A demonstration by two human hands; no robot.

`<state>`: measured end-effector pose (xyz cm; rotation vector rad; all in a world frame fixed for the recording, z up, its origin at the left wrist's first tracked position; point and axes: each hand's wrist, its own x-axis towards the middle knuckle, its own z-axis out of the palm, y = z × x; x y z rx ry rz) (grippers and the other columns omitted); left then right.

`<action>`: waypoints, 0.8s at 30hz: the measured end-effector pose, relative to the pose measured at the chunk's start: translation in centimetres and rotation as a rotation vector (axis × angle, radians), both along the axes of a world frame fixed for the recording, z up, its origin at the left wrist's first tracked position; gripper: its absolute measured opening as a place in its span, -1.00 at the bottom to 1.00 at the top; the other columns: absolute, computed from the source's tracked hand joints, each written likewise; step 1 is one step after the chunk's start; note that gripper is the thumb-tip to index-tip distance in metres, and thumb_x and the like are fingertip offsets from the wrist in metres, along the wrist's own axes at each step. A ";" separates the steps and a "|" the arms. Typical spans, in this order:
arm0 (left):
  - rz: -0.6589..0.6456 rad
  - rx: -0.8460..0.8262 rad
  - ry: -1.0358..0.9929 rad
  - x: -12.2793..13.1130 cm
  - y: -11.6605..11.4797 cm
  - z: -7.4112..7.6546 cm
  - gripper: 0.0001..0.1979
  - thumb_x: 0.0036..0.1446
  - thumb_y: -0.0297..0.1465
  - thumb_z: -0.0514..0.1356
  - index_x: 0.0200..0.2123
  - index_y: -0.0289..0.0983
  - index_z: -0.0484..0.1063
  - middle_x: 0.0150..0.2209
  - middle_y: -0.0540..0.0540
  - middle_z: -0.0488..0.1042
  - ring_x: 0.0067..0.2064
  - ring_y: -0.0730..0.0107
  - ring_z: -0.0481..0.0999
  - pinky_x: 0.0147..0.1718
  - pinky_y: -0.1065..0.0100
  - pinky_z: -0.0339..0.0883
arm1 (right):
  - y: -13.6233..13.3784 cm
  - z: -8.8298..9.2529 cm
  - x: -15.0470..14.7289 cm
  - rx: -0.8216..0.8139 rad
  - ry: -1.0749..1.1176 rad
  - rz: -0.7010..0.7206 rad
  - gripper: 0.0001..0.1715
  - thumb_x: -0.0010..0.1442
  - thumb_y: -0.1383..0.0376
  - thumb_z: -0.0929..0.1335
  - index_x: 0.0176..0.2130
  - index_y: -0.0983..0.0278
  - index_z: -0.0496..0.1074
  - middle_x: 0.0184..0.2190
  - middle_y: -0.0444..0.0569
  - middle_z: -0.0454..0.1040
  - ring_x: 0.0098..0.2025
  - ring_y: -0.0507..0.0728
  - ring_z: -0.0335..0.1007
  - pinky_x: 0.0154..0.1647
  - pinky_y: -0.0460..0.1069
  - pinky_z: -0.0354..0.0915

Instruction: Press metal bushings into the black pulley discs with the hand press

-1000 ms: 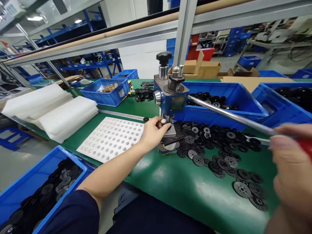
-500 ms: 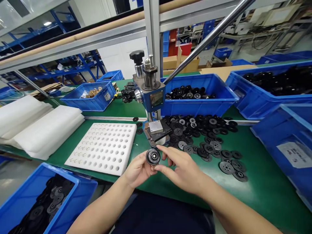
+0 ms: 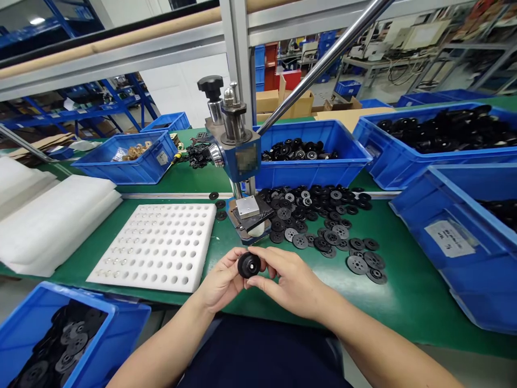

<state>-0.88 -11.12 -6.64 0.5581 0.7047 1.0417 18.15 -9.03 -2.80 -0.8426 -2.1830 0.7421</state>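
Observation:
Between my two hands is a round black wheel-like part [image 3: 249, 265] with a stepped hub and a small bright centre. My left hand [image 3: 221, 281] grips its left edge with thumb and fingers. My right hand [image 3: 288, 279] closes on its right side, thumb below and fingertips above. Just beyond my hands stands a blue bench press [image 3: 238, 156] with a metal block [image 3: 247, 207] on its base. Right of the press, many loose black discs [image 3: 331, 237] lie spread over the green table [image 3: 323, 291]. A white foam tray [image 3: 161, 242] with rows of holes lies to the left, some holes holding small clear pieces.
Blue bins of black parts stand behind the discs [image 3: 311, 175] and at right [image 3: 456, 258]. Another bin [image 3: 129, 328] with black discs is low at left. White foam sheets [image 3: 76, 215] are stacked at the left. A slanted metal bar [image 3: 323, 62] crosses above the table.
The black part has turned in my hands, showing its stepped hub at a different angle. My right fingers have come closer around it. The view has shifted slightly to the right.

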 end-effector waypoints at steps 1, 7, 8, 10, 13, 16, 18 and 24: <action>0.002 0.001 0.004 0.0 0.0 0.1 -0.64 -0.04 -0.23 0.47 -0.22 -0.22 0.48 -0.30 -0.08 0.52 -0.33 0.41 0.48 -0.42 0.46 0.31 | 0.0 0.0 0.0 -0.003 -0.009 -0.002 -0.53 0.24 0.24 0.41 0.13 0.23 0.37 -0.32 -0.05 0.53 -0.35 0.07 0.45 -0.27 -0.03 0.38; 0.009 0.033 0.024 -0.2 -0.1 0.2 -0.68 -0.03 -0.26 0.47 -0.24 -0.22 0.50 -0.27 -0.08 0.54 -0.30 0.40 0.50 -0.37 0.44 0.34 | 0.2 -1.0 0.1 0.029 -0.053 0.000 -0.41 0.21 0.16 0.45 0.17 0.23 0.32 -0.29 -0.02 0.54 -0.31 0.10 0.47 -0.23 0.00 0.41; 0.011 0.038 0.026 -0.2 -0.2 0.0 -0.69 -0.02 -0.28 0.47 -0.23 -0.22 0.51 -0.27 -0.07 0.53 -0.29 0.40 0.50 -0.37 0.45 0.34 | 0.2 -1.3 0.0 0.053 -0.073 -0.008 -0.36 0.19 0.13 0.46 0.19 0.25 0.31 -0.27 0.00 0.54 -0.28 0.12 0.48 -0.22 0.01 0.41; 0.023 0.051 0.037 -0.2 -0.2 -0.4 -0.72 0.00 -0.32 0.46 -0.22 -0.22 0.53 -0.29 -0.06 0.52 -0.29 0.42 0.49 -0.37 0.47 0.33 | 0.2 -1.7 -0.2 0.117 -0.137 -0.038 -0.31 0.15 0.06 0.47 0.16 0.29 0.31 -0.23 0.06 0.54 -0.23 0.17 0.49 -0.20 0.05 0.41; 0.029 0.083 0.102 -0.1 -0.3 -1.5 -0.73 0.03 -0.35 0.43 -0.17 -0.22 0.55 -0.30 -0.07 0.52 -0.32 0.43 0.47 -0.35 0.46 0.33 | 0.4 -1.1 -0.2 0.151 -0.260 -0.036 -0.51 0.16 0.06 0.45 -0.03 0.31 0.40 -0.24 0.07 0.54 -0.26 0.17 0.47 -0.26 0.03 0.36; -0.054 0.121 0.188 -0.8 -1.1 -3.0 -0.57 0.00 -0.38 0.44 -0.02 -0.16 0.53 -0.23 -0.14 0.55 -0.27 0.31 0.51 -0.28 0.35 0.37 | 1.3 1.0 0.9 0.026 -0.382 0.031 -0.79 0.10 0.19 0.43 -0.29 0.26 0.42 -0.42 -0.09 0.50 -0.44 0.05 0.39 -0.43 -0.08 0.24; -0.152 0.141 0.232 -2.0 -2.4 -4.3 -0.50 -0.04 -0.37 0.45 0.03 -0.11 0.52 -0.20 -0.16 0.56 -0.23 0.21 0.53 -0.26 0.27 0.38 | 2.8 2.5 2.5 -0.058 -0.451 0.010 -0.87 0.03 0.25 0.43 -0.40 0.25 0.43 -0.54 -0.16 0.45 -0.53 0.01 0.32 -0.50 -0.11 0.17; -0.217 0.135 0.393 -8.5 -9.0 -9.7 -0.64 0.01 -0.20 0.39 -0.07 0.07 0.60 -0.18 -0.11 0.61 -0.19 0.07 0.56 -0.15 0.01 0.37 | 12.2 4.4 8.6 0.116 -0.200 -0.557 -0.70 0.16 0.12 0.36 -0.22 0.27 0.53 -0.53 -0.10 0.49 -0.50 0.05 0.36 -0.41 -0.04 0.34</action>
